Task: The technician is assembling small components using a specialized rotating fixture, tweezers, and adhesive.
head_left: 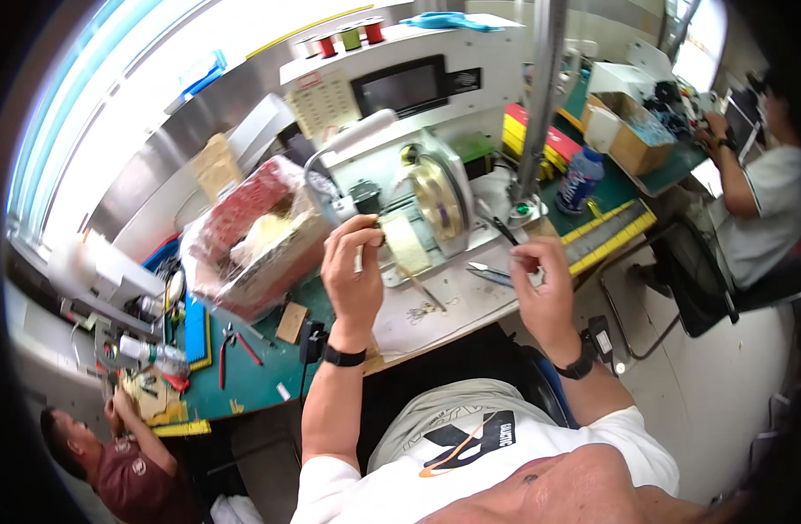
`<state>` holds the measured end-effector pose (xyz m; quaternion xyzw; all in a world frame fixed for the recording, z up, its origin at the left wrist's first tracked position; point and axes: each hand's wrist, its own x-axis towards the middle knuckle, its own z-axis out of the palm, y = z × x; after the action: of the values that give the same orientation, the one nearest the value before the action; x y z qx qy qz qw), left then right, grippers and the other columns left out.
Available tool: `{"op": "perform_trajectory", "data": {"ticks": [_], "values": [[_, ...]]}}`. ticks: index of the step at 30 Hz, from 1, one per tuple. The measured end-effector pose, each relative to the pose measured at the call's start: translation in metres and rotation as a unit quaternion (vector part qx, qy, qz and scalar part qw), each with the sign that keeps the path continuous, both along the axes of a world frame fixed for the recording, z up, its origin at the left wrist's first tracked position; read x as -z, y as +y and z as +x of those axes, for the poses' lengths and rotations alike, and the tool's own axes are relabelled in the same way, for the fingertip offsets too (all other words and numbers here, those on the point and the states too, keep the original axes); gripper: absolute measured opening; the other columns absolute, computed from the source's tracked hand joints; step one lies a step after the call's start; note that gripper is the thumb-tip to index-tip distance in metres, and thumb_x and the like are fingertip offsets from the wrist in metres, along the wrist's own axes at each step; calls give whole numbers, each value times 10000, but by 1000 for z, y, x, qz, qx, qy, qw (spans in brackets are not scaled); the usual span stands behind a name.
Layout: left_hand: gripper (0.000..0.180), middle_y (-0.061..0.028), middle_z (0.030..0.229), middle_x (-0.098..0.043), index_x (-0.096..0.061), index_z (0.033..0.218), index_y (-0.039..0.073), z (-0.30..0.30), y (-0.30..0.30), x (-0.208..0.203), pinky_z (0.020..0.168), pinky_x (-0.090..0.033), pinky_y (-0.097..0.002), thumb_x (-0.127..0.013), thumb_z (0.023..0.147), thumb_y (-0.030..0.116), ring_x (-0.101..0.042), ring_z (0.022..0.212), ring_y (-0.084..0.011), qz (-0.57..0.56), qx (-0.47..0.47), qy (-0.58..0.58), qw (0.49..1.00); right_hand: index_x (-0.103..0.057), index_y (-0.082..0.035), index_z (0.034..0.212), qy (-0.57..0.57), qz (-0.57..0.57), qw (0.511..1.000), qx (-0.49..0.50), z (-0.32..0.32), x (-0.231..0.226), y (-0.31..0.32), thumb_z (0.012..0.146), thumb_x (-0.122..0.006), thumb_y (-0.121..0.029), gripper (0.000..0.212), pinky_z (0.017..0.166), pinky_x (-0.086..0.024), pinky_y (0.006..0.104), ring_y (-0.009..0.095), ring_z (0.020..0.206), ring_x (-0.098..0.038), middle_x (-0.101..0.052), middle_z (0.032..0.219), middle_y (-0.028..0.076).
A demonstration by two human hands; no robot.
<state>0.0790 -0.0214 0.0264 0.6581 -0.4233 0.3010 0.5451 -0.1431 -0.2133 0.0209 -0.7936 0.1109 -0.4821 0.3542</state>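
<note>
My left hand (352,272) is raised just left of a white bench machine (497,65), its fingers curled together beside the lamp head. Whatever its fingertips pinch is too small to name. My right hand (543,281) hovers over the front right of the work surface, thumb and fingers pressed together, and what lies between them cannot be made out. Between the hands are the machine's brass-coloured disc (437,199) and a pale block (407,243). Pointed tweezers (490,274) lie left of my right hand. A thin stick (428,294) and small wire bits (421,312) rest on white paper.
A box wrapped in red and white plastic (252,253) stands left, with red-handled pliers (235,349) before it. At right are a blue bottle (580,179), a metal post (540,96) and a yellow-edged strip (612,234). Co-workers sit at far right and lower left.
</note>
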Motion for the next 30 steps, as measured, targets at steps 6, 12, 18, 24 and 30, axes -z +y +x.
{"op": "perform_trajectory", "data": {"ticks": [6,12,18,24,30], "values": [[174,-136,1208,-807,-741,1068,22,0,-8,5,970,-603,-405,-724,983,-130,-760,1122,-294,16,2,2,1000,-778,-79,1124,178,-157,969,74,-9,38,-21,938,-830,-162,211,958,-462,467,310,1118,-656,-708,1135,84],[115,-144,1252,-779,-731,1098,5,-4,-9,5,980,-591,-397,-713,1026,-84,-744,1136,-285,25,8,22,999,-789,-88,1085,221,-174,958,64,-7,50,-23,955,-819,-228,193,949,-449,451,290,1085,-641,-687,1082,73],[83,-145,1320,-727,-712,1145,-24,0,-7,10,986,-598,-348,-671,1087,-66,-703,1170,-225,36,24,25,999,-758,-83,1080,219,-204,952,70,-8,56,-30,999,-767,-136,97,923,-444,423,280,1046,-631,-679,1081,68],[75,-152,1326,-718,-705,1148,-30,2,-5,9,995,-589,-347,-665,1095,-65,-695,1167,-223,42,19,14,999,-650,-27,1147,95,-64,991,62,-1,49,-24,1065,-645,-55,87,820,-537,474,365,956,-687,-674,1029,141],[100,-151,1290,-746,-716,1120,-11,-1,-8,9,959,-598,-362,-683,1063,-86,-718,1130,-246,25,20,28,999,-583,-3,1299,-3,183,981,-62,7,49,-21,1201,-564,-209,229,802,-543,423,291,885,-675,-675,1041,153]]}}
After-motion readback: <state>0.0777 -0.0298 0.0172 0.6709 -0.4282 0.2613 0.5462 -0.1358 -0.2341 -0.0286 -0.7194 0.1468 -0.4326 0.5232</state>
